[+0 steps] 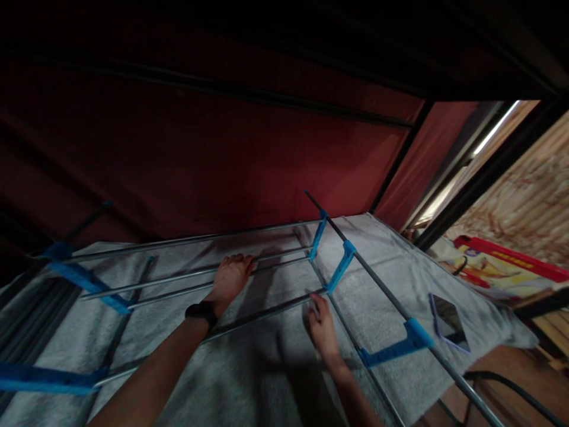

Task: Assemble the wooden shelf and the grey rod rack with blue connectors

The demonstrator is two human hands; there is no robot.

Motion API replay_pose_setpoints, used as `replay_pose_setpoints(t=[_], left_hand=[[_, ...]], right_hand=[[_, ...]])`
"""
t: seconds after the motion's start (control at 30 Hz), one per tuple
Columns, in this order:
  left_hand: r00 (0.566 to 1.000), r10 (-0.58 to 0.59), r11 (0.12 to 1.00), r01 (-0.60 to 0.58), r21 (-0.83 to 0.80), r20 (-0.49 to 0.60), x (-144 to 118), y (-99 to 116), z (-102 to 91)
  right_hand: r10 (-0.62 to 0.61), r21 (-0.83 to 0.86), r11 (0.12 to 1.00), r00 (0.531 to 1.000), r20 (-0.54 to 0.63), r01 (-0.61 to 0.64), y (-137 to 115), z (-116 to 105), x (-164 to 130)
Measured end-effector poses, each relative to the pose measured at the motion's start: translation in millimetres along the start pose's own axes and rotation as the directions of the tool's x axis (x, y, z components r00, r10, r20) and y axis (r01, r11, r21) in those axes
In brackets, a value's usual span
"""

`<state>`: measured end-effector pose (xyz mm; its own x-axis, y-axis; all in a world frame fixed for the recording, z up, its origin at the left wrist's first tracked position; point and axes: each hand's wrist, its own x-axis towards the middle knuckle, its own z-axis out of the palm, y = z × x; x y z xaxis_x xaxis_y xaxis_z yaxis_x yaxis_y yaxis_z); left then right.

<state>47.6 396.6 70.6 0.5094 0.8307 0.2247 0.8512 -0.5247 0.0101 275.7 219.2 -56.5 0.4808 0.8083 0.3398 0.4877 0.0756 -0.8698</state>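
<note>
A frame of grey metal tubes and blue plastic brackets lies on a grey cloth. My left hand, with a black band on its wrist, is closed over the middle tubes. My right hand is beside the right end of the front tube, its fingertips at the tube and its thumb apart. Just beyond those fingertips is a blue bracket on the right side rail. Another blue bracket sits nearer me on that rail. At the left, a long blue bracket joins the tubes' other ends.
A phone lies on the cloth at the right. Beyond it is a red and yellow printed box. Several loose dark tubes lie at the left. Dark red sheeting with dark bars closes off the back.
</note>
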Motion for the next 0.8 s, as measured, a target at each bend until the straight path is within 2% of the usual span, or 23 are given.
replay_pose_setpoints(t=[0.13, 0.23, 0.3, 0.37, 0.43, 0.53, 0.63, 0.8], left_hand=[[0.999, 0.023, 0.999, -0.023, 0.024, 0.022, 2.6, 3.1, -0.8], [0.999, 0.037, 0.999, -0.038, 0.037, 0.038, 3.7, 3.8, 1.1], [0.998, 0.038, 0.998, -0.04, 0.041, 0.047, 4.0, 3.6, 2.8], [0.998, 0.041, 0.998, -0.044, 0.042, 0.057, 4.2, 3.1, 3.8], [0.997, 0.049, 0.998, -0.052, 0.046, 0.061, 4.4, 2.7, 3.8], [0.996, 0.062, 0.996, -0.066, 0.059, 0.06, 5.3, 2.9, 2.2], [0.997, 0.05, 0.996, -0.054, 0.064, 0.065, 7.0, 3.7, 0.4], [0.997, 0.037, 0.998, -0.041, 0.055, 0.073, 9.1, 5.4, -1.7]], right_hand=[[0.013, -0.038, 0.999, 0.987, -0.159, -0.019, -11.9, -2.7, 43.5], [-0.053, -0.133, 0.991, 0.988, -0.147, 0.033, -20.6, -3.1, 70.7], [-0.061, -0.133, 0.99, 0.991, -0.123, 0.045, -19.8, 2.5, 91.6], [-0.022, -0.086, 0.996, 0.989, -0.147, 0.009, -12.5, 12.7, 115.8], [0.083, -0.029, 0.996, 0.98, -0.183, -0.09, -1.6, 24.4, 140.5], [0.159, 0.035, 0.987, 0.973, -0.168, -0.155, 13.7, 37.9, 168.3], [0.102, 0.059, 0.994, 0.981, -0.167, -0.093, 22.5, 43.2, 178.7], [0.059, 0.054, 0.997, 0.983, -0.174, -0.051, 27.8, 43.3, 175.4]])
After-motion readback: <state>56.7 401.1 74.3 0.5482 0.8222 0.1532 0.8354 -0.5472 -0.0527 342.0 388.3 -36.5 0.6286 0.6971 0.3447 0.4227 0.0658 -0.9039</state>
